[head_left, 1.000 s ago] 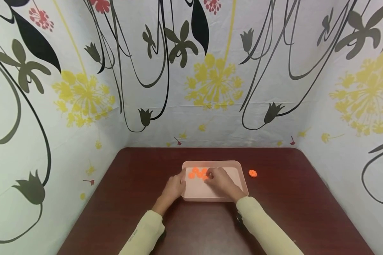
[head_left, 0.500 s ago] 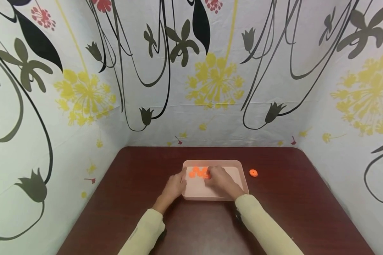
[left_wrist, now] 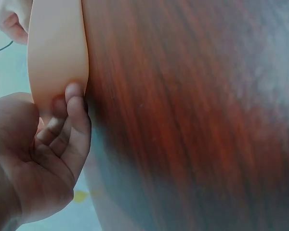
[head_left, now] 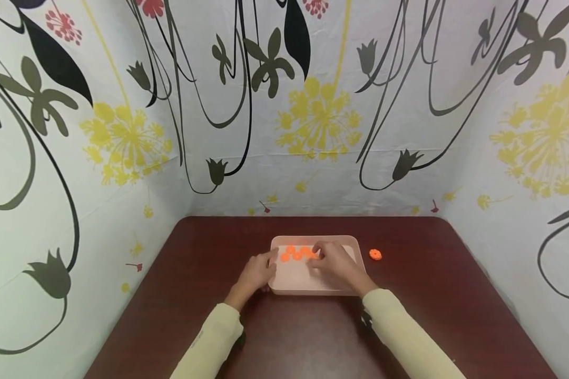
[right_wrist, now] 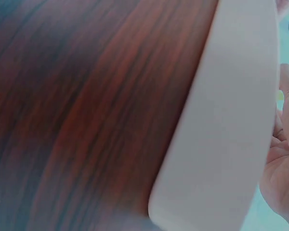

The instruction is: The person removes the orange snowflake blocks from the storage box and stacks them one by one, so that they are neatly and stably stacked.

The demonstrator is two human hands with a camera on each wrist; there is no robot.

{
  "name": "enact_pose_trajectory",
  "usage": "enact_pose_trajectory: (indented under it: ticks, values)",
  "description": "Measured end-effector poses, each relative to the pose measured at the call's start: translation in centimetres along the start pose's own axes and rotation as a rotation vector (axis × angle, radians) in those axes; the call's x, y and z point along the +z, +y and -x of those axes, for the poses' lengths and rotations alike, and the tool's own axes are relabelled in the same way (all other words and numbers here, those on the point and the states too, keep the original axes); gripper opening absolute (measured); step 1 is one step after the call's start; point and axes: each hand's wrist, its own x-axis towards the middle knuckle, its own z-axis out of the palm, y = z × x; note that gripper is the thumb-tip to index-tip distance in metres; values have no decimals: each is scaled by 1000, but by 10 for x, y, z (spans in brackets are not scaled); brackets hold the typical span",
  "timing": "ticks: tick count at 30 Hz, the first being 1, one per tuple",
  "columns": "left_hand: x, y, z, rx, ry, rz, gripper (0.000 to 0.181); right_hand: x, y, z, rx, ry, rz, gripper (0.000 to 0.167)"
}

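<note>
Your left hand (head_left: 256, 271) grips the tray (head_left: 308, 291) at its left edge. Your right hand (head_left: 337, 267) is at the orange pieces (head_left: 297, 256) zigzagging along the tray's far edge; whether it pinches one I can't tell, as the tray's wall hides its fingertips in the right wrist view. A scalloped orange object (head_left: 375, 255) sits on the desk (head_left: 294, 337), near the tray's right edge. Lettering (head_left: 196, 338) on your left sleeve (head_left: 211, 337) is too small to read.
</note>
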Motion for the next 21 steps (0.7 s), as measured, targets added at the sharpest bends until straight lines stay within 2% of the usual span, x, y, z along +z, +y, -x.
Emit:
enact_pose_trajectory:
  ticks: [4,7,11,16,21]
  values:
    - [-4,-2,1,34,-46,19,53,-12,5,7,-37,32,24,32]
    - [-6,-3,2,41,-76,25,53,-21,12,15,-86,78,34,28]
    - [-6,-3,1,60,-112,15,52,-36,22,29,-104,146,22,26]
    - [-6,-4,-1,90,-132,-15,52,-56,39,47,-72,236,23,25]
    - [-7,-7,-4,102,-124,-34,52,-74,58,59,-23,280,22,26]
